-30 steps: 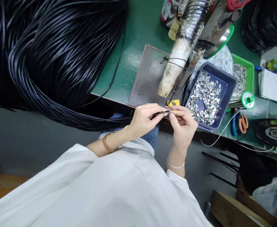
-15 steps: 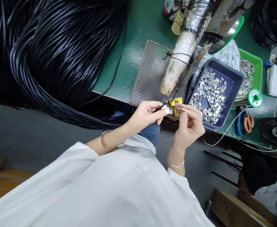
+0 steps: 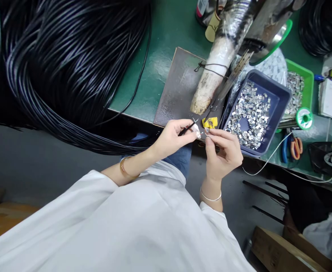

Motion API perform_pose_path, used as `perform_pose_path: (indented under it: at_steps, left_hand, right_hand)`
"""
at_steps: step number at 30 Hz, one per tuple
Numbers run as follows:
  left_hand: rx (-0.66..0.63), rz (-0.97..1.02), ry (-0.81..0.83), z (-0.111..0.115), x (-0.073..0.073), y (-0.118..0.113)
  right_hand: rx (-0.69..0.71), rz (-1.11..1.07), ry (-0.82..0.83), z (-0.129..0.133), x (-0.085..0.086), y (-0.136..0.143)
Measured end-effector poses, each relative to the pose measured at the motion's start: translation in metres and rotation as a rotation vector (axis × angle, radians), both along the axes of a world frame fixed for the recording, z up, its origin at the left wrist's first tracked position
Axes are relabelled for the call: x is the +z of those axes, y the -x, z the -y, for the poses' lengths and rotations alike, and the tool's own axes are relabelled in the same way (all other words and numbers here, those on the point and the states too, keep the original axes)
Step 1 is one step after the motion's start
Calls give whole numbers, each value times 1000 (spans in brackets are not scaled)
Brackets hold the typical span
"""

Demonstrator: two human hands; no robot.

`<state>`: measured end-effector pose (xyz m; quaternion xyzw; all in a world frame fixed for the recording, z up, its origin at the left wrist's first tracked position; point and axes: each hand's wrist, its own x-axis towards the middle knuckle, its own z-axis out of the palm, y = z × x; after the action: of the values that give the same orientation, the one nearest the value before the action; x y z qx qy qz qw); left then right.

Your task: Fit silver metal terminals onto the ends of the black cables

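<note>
My left hand (image 3: 174, 136) is closed on the end of a black cable (image 3: 186, 128), whose thin stripped wires stick out past the fingertips beside something small and white. Facing it from the right, my right hand (image 3: 224, 151) pinches a tiny metal clip (image 3: 207, 130) between thumb and fingers, close to the wire ends. A yellow block (image 3: 210, 122) lies just beyond the fingertips at the table edge. To the right, a dark blue tray (image 3: 276, 90) holds many small silver clips (image 3: 249, 117).
A large coil of black cable (image 3: 69, 68) covers the left side. A wrapped roll (image 3: 211, 75) slants over a dark board (image 3: 180, 79). A green tray (image 3: 309, 81), solder spool (image 3: 304, 118) and pliers (image 3: 296, 147) are right. Part of a person (image 3: 325, 230) shows lower right.
My right hand has moved slightly left, bringing its fingertips nearer the wire ends in my left hand. The yellow block's lower part is now hidden behind the fingers.
</note>
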<state>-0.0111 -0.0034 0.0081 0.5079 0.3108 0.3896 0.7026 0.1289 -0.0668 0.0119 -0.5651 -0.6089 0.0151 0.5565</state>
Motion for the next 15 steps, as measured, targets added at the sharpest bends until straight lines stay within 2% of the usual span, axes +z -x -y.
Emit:
perform_pose_path:
  at_steps: [8, 15]
  left_hand:
    - [-44, -12, 7, 0, 2, 0]
    - [-63, -12, -9, 1, -2, 0]
  right_hand:
    - [48, 147, 30, 2, -3, -3]
    - [63, 195, 50, 1, -8, -5]
